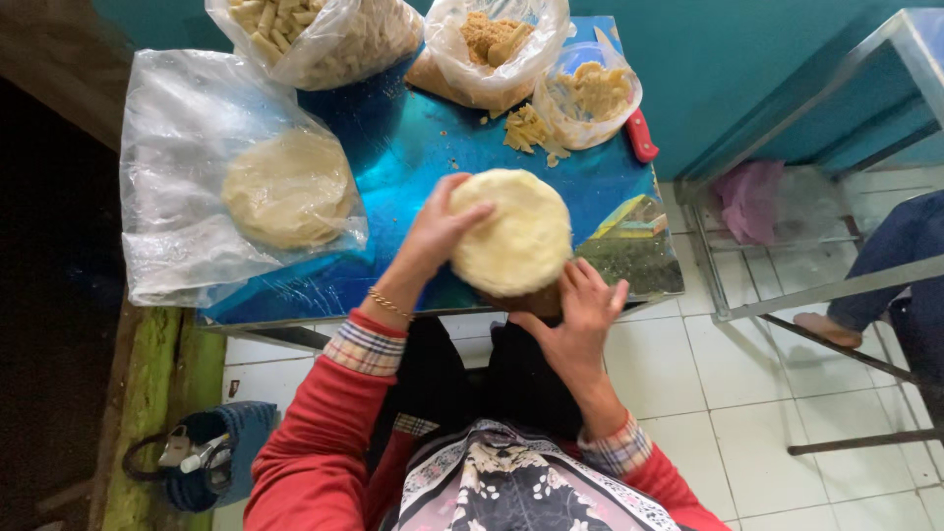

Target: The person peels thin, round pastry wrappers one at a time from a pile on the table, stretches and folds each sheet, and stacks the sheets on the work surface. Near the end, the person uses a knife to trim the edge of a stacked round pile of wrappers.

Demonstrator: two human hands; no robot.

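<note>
A pale round disc of dough (513, 234) is held up over the near edge of a blue table (413, 167). My left hand (438, 228) grips its left rim, thumb on top. Below its lower right edge is my right hand (582, 310), fingers spread and curled under it, touching a brown object that is mostly hidden beneath the disc. I wear red sleeves with plaid cuffs and a gold bracelet on the left wrist.
A clear plastic bag (187, 167) holding another dough disc (287, 187) lies at the table's left. Bags of cut pale pieces (324, 34) and crumbs (492, 44) stand at the back, beside a red-handled knife (641, 136). A metal frame (787, 246) and another person's foot (826, 329) are to the right.
</note>
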